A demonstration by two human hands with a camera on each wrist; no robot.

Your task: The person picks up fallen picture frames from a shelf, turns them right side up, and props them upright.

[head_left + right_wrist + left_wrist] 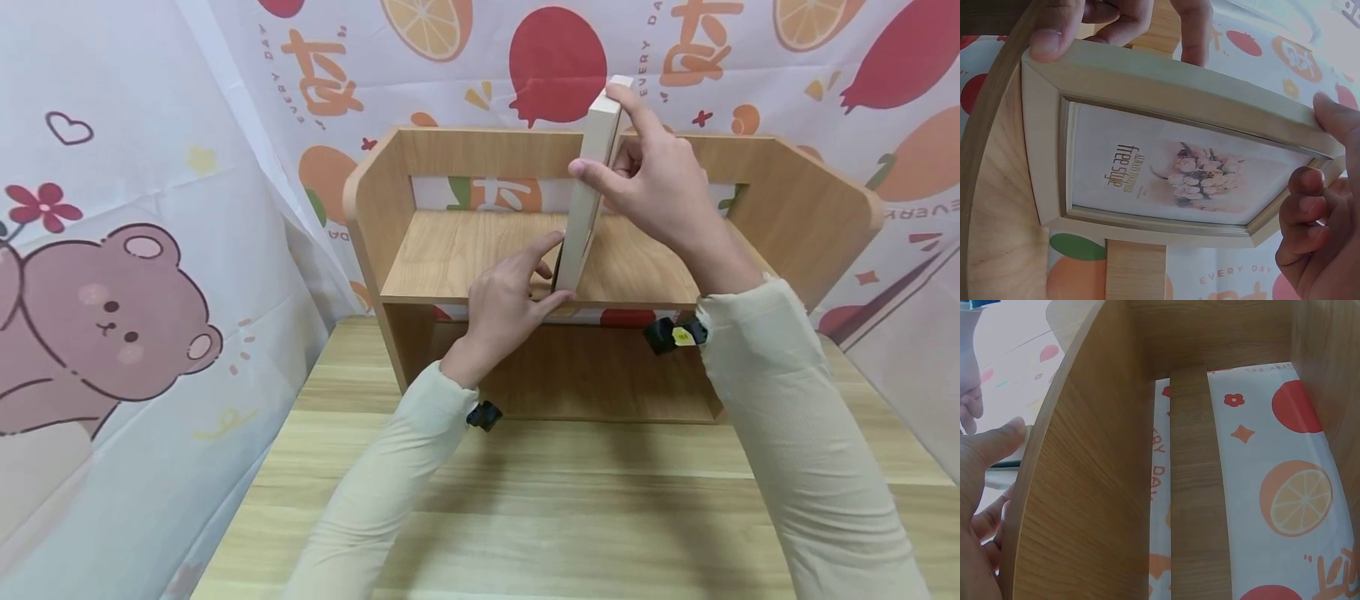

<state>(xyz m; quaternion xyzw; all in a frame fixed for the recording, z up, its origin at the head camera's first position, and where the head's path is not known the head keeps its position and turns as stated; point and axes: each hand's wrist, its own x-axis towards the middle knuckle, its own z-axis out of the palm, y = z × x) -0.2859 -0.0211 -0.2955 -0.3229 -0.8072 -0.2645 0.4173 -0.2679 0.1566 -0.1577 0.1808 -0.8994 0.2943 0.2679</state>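
A cream picture frame (588,179) stands on edge on the upper board of a small wooden shelf, its narrow side toward me. The right wrist view shows its picture, pink flowers (1207,175) beside the printed words "free style". My left hand (510,296) grips the frame low down, thumb on its front edge near the board, fingers along its left side. Higher up, my right hand (660,179) holds it with the thumb on the front edge and the index finger on the top end. In the left wrist view only part of the left hand (982,481) shows.
The wooden desk shelf (465,250) has raised side panels, a back rail and a lower level. It stands on a light wood table (525,508). Behind hangs a fruit-print cloth (480,92), and a bear-print curtain (135,317) is on the left.
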